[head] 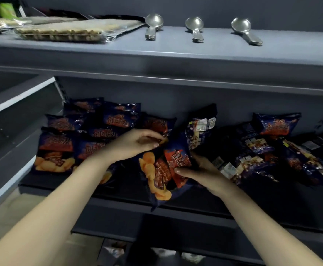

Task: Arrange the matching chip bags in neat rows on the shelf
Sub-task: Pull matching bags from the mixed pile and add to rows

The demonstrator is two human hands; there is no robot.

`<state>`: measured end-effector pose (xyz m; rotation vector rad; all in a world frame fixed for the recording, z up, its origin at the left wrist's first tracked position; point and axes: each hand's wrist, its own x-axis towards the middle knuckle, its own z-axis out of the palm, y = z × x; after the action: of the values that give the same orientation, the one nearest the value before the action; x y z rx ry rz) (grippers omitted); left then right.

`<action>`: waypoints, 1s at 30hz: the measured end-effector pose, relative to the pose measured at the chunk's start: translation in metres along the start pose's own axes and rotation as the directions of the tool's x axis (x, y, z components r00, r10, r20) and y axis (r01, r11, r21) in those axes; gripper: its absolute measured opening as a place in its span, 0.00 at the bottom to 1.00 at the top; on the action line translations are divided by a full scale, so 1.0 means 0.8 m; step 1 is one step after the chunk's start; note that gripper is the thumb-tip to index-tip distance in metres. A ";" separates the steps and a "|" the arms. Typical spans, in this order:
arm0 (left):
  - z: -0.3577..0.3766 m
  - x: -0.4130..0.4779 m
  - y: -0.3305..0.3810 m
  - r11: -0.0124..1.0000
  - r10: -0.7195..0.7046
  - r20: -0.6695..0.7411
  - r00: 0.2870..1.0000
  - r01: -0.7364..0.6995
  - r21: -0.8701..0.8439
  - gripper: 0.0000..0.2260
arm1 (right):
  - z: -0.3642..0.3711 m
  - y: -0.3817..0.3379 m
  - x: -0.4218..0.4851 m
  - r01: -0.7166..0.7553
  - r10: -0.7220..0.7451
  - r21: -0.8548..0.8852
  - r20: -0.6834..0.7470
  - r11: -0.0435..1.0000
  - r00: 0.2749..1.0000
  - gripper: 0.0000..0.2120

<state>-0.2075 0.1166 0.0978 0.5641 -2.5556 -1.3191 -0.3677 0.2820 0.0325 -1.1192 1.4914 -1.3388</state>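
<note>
barbecue chip bag [156, 175]: middle of shelf [262, 200] front edge | left hand [135, 144]: pinches its top | right hand [199, 174]: grips its side | feel: probably light, puffy, slippery, chips crack, so hold edges softly

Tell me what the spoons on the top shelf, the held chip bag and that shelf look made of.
The spoons look like polished metal, probably steel: bright mirror-like highlights on the bowls. The chip bag looks like thin glossy printed plastic film: it creases and glints. The top shelf shows matte grey paint; the core beneath cannot be told.
</note>
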 end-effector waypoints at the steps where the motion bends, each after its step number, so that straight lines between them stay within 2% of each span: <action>1: -0.001 -0.004 -0.001 0.999 0.011 -0.057 0.998 -0.009 0.040 0.11 | 0.003 0.005 0.002 -0.011 0.012 0.031 -0.038 0.999 0.999 0.19; 4: 0.005 -0.022 0.001 0.986 0.079 -0.224 0.971 -0.043 0.163 0.13 | 0.010 0.010 0.008 -0.036 0.046 0.073 -0.139 0.997 0.989 0.16; 6: 0.015 -0.033 0.000 0.953 0.113 -0.278 0.954 -0.025 0.301 0.19 | 0.009 0.005 0.013 -0.019 0.013 -0.064 -0.107 0.998 0.994 0.16; 8: 0.027 -0.041 -0.003 0.941 0.056 -0.248 0.967 0.031 0.336 0.32 | 0.005 -0.007 0.018 -0.001 0.002 -0.253 0.006 0.968 1.000 0.17; 9: 0.034 -0.044 -0.007 0.952 0.012 -0.222 0.975 0.056 0.300 0.38 | 0.004 -0.015 0.021 0.011 0.008 -0.336 0.054 0.942 0.999 0.17; 11: 0.050 -0.046 -0.016 0.993 -0.036 -0.184 0.982 0.056 0.107 0.43 | 0.004 -0.034 0.026 0.060 -0.005 -0.452 0.122 0.890 0.993 0.18; 13: 0.065 -0.046 -0.027 0.993 -0.069 -0.205 0.976 0.047 -0.109 0.40 | 0.005 -0.051 0.029 0.121 -0.053 -0.514 0.146 0.849 0.988 0.23; 16: 0.081 -0.041 -0.044 0.938 -0.165 -0.309 0.937 0.052 -0.343 0.30 | 0.007 -0.057 0.031 0.210 -0.231 -0.611 0.045 0.763 0.972 0.27; 18: 0.089 -0.039 -0.052 0.901 -0.208 -0.355 0.911 0.038 -0.432 0.29 | 0.010 -0.048 0.032 0.252 -0.356 -0.595 -0.061 0.763 0.932 0.25; 19: 0.091 -0.039 -0.056 0.893 -0.220 -0.370 0.903 0.034 -0.449 0.29 | 0.012 -0.042 0.033 0.249 -0.378 -0.534 -0.145 0.808 0.914 0.25; 21: 0.092 -0.038 -0.061 0.888 -0.243 -0.398 0.884 0.037 -0.459 0.27 | 0.018 -0.031 0.031 0.228 -0.315 -0.285 -0.315 0.931 0.895 0.28; 22: 0.090 -0.038 -0.061 0.887 -0.248 -0.412 0.877 0.035 -0.460 0.25 | 0.021 -0.025 0.028 0.213 -0.262 -0.173 -0.345 0.961 0.901 0.31; 23: 0.088 -0.037 -0.063 0.888 -0.247 -0.429 0.869 0.025 -0.460 0.24 | 0.025 -0.016 0.024 0.192 -0.217 -0.106 -0.331 0.976 0.918 0.36; 25: 0.085 -0.035 -0.063 0.891 -0.226 -0.452 0.863 -0.005 -0.455 0.23 | 0.035 0.004 0.015 0.143 -0.158 -0.082 -0.221 0.986 0.962 0.44; 27: 0.084 -0.032 -0.062 0.894 -0.197 -0.457 0.868 -0.032 -0.447 0.23 | 0.046 0.020 0.010 0.115 -0.136 -0.149 -0.144 0.982 0.980 0.41; 30: 0.088 -0.027 -0.066 0.916 -0.162 -0.453 0.877 -0.038 -0.400 0.23 | 0.052 0.036 0.010 0.089 -0.138 -0.230 -0.205 0.969 0.969 0.36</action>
<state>-0.2004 0.1503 0.0139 0.7777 -1.8205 -1.4500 -0.3328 0.2643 -0.0005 -1.2431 1.7945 -1.4414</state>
